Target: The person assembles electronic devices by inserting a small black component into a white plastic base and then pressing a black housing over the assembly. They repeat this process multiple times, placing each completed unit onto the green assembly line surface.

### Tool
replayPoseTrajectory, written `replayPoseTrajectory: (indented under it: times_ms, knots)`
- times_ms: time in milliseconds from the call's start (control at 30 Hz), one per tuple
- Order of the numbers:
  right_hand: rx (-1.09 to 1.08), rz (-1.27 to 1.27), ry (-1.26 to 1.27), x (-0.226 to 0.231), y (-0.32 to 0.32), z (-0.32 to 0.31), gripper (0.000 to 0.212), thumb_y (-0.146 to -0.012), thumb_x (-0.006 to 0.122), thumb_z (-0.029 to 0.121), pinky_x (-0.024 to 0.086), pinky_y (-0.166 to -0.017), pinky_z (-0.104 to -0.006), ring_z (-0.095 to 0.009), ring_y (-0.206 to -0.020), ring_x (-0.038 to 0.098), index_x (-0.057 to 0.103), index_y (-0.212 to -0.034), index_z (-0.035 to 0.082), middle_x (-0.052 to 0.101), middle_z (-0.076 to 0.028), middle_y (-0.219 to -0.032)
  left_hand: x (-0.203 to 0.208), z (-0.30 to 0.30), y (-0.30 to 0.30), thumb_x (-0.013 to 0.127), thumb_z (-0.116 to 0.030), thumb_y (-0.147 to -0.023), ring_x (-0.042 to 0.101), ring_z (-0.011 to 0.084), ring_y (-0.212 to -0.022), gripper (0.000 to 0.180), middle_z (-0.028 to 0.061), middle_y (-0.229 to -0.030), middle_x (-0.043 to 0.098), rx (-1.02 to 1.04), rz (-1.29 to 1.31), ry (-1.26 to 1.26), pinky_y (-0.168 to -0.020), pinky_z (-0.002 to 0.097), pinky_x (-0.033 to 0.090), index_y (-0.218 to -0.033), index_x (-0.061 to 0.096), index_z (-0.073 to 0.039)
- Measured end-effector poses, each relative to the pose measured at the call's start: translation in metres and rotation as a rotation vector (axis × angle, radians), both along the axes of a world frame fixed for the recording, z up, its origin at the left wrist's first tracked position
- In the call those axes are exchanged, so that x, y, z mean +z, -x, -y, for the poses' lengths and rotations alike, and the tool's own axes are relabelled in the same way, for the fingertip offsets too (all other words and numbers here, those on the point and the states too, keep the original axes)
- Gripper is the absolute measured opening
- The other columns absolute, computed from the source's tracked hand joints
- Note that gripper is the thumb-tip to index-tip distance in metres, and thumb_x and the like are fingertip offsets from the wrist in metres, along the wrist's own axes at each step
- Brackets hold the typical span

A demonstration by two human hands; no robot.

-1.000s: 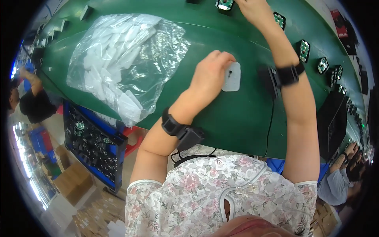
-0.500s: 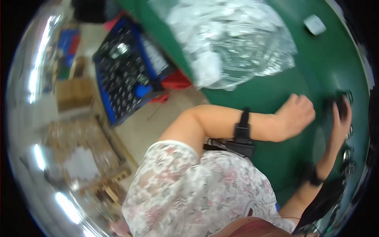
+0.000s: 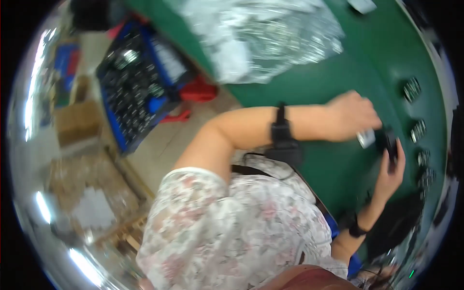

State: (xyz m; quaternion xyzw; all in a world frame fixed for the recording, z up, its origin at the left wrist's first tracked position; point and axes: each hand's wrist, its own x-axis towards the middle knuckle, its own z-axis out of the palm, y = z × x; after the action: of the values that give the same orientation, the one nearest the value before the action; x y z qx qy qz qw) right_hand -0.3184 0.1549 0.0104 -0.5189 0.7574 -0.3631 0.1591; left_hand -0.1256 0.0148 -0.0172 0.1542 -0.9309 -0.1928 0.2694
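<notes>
My left hand [image 3: 354, 117] is curled over the green table, its fingers closed. A small white piece [image 3: 366, 138] shows at its fingertips, apparently in their grip; the fingers partly hide it. Close by on the right, my right hand [image 3: 391, 173] grips a small black object [image 3: 391, 143] between thumb and fingers. Blur leaves the black object's exact kind unclear. The two hands are near each other, with the black object just right of the white piece.
Several small dark-and-silver parts [image 3: 412, 90] line the right side of the green table [image 3: 309, 79]. Clear plastic bags [image 3: 270, 41] lie at the far side, near a white object [image 3: 362, 5]. Left of the table stands a blue crate [image 3: 131, 87] full of dark parts, with cardboard boxes [image 3: 79, 121] beyond.
My right hand has come back from the row of parts with the black object, closer to my left hand. The white piece now shows at my left fingertips. The whole view has shifted.
</notes>
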Motion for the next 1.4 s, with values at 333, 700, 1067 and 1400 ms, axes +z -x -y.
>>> replayPoseTrajectory:
  times_ms: [333, 700, 1067, 1400]
  knots:
    - [0.209, -0.157, 0.05, 0.025, -0.032, 0.024, 0.038, -0.08, 0.069, 0.0, 0.047, -0.092, -0.0315, -0.023, -0.105, 0.062, 0.062, -0.118, 0.002, 0.064, -0.012, -0.117, 0.011, 0.016, -0.017, 0.049, 0.015, -0.074, 0.051, 0.0292, -0.122, 0.056, 0.0086, -0.13, 0.057, -0.113, -0.174, -0.425, -0.101, 0.039, 0.044, -0.124, 0.056, -0.007]
    - [0.265, -0.2, 0.021, 0.029, -0.036, 0.02, 0.037, -0.079, 0.069, -0.001, 0.049, -0.09, -0.0337, -0.026, -0.106, 0.062, 0.063, -0.115, 0.002, 0.065, -0.013, -0.116, 0.01, 0.015, -0.016, 0.047, 0.014, -0.073, 0.051, 0.0297, -0.123, 0.054, 0.0085, -0.128, 0.059, -0.168, -0.056, -0.336, -0.103, 0.0401, 0.042, -0.121, 0.061, -0.006]
    - [0.249, -0.298, 0.002, 0.026, -0.052, 0.011, 0.042, -0.077, 0.069, -0.003, 0.051, -0.086, -0.0343, -0.028, -0.104, 0.062, 0.062, -0.118, 0.002, 0.063, -0.014, -0.117, 0.015, 0.008, -0.024, 0.047, 0.014, -0.072, 0.05, 0.0291, -0.125, 0.058, 0.007, -0.129, 0.058, -0.165, 0.019, -0.276, -0.105, 0.043, 0.039, -0.124, 0.059, -0.008]
    - [0.268, -0.249, 0.019, 0.026, -0.049, 0.018, 0.039, -0.077, 0.07, -0.001, 0.052, -0.084, -0.0337, -0.027, -0.101, 0.064, 0.064, -0.115, 0.003, 0.064, -0.013, -0.115, 0.016, 0.019, -0.029, 0.045, 0.014, -0.074, 0.052, 0.0292, -0.123, 0.055, 0.0076, -0.129, 0.059, -0.16, 0.038, -0.285, -0.105, 0.0419, 0.039, -0.122, 0.061, -0.008]
